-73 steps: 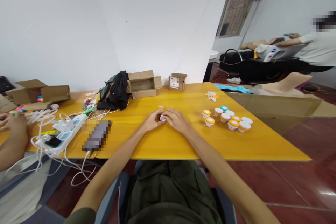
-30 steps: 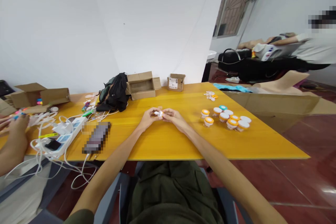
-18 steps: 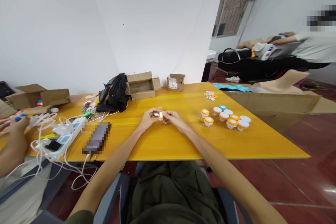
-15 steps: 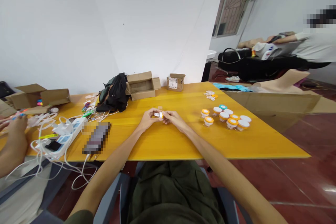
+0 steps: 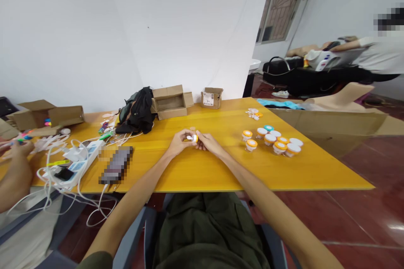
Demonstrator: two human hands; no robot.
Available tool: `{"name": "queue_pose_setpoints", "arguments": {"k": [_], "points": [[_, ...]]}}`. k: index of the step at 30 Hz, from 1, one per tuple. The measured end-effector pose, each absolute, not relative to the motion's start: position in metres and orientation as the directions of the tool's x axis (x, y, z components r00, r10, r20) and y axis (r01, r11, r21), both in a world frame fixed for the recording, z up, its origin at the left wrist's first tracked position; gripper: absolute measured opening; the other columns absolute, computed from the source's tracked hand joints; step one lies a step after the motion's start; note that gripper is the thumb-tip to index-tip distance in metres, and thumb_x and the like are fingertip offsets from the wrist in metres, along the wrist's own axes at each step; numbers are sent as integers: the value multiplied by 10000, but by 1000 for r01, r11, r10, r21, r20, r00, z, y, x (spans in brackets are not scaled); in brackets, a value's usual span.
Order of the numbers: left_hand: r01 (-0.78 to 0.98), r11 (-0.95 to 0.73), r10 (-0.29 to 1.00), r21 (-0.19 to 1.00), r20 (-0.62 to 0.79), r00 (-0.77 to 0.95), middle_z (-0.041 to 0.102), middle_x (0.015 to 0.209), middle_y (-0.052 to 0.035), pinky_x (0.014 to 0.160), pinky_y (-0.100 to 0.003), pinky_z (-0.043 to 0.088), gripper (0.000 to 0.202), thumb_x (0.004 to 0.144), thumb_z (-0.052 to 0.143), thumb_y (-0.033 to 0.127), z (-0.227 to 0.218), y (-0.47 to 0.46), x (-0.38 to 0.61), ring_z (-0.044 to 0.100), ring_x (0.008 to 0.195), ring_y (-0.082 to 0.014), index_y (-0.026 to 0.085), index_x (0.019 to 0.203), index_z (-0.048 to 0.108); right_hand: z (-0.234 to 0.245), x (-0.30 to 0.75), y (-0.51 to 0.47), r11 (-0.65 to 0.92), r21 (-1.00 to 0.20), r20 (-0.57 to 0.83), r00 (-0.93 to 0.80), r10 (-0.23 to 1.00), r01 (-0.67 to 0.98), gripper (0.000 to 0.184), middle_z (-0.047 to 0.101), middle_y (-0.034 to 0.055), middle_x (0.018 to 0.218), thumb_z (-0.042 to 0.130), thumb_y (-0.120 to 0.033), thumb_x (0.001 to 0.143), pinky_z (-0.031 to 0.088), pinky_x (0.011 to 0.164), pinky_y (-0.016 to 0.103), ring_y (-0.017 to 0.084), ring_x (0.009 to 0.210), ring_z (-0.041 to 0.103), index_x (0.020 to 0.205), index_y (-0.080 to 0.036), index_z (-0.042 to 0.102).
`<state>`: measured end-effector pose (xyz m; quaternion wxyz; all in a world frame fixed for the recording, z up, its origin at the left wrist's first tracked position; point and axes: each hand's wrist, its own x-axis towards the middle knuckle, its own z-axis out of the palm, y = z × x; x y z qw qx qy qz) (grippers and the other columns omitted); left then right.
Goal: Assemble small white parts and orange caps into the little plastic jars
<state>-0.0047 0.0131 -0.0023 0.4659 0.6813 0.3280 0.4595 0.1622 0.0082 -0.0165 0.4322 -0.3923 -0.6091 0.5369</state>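
Over the middle of the table (image 5: 202, 172), both hands meet around a small white piece with an orange edge (image 5: 195, 138); fingers cover much of it, so its exact kind does not show. My left hand (image 5: 179, 142) pinches its left side with thumb and fingertips. From the right, my right hand (image 5: 208, 143) closes its fingers on the orange side. Just beyond the fingers lies a small pale round piece (image 5: 192, 128). To the right stand several small clear jars with orange, white and teal lids, among them an orange-lidded jar (image 5: 251, 145).
Loose clear and orange parts (image 5: 253, 113) lie at the back right. Two cardboard boxes, an open box (image 5: 170, 105) and a small box (image 5: 211, 98), stand near the wall beside a black bag (image 5: 139, 111). At left are a phone (image 5: 116, 164), a cabled power strip (image 5: 83, 164) and another person's hand (image 5: 23, 149).
The small piece has turned slightly between my fingers, and more of its orange edge shows. My arms have hardly moved. The other person's hand at left has shifted a little.
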Motion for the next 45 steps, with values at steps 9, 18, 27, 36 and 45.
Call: {"name": "queue_pose_setpoints", "arguments": {"k": [9,18,27,36,45], "points": [[11,-350,891,937,330,312,697,886,-15,859,-325,499,413,554,874,340,-6,17,-7,646,867,-178,183,872,663,-13,165,3,145,-989,146,-310,939,-24,467,622,-17,646,677,-657,722,436,463,192,104,553,571,809,-201,628],[16,-320,886,947,293,361,699,889,-20,865,-322,488,454,534,889,358,-3,12,-5,642,860,-179,182,893,675,-15,162,6,146,-989,136,-348,928,2,643,623,20,540,507,-795,760,383,414,201,96,458,537,645,-172,618],[-31,-261,917,965,258,306,718,942,-39,875,-326,494,438,552,871,333,-3,15,-5,653,911,-191,178,913,678,-26,165,14,382,-885,333,-210,919,266,543,663,52,698,395,-655,912,502,587,288,185,650,624,744,-205,646],[-58,-221,971,974,225,84,728,960,-21,914,-321,486,372,556,822,209,-7,28,-13,651,944,-191,193,910,710,-37,169,23,615,-348,663,-278,695,708,518,447,110,1481,387,-254,953,394,1081,495,282,1275,485,1470,-266,381],[-20,-217,972,976,218,89,748,980,-35,913,-343,507,363,570,825,200,-11,31,-16,669,931,-203,200,923,743,-34,169,27,633,-295,547,-416,726,716,380,583,107,1339,437,-251,962,486,958,424,254,1125,577,1324,-276,550]]}}
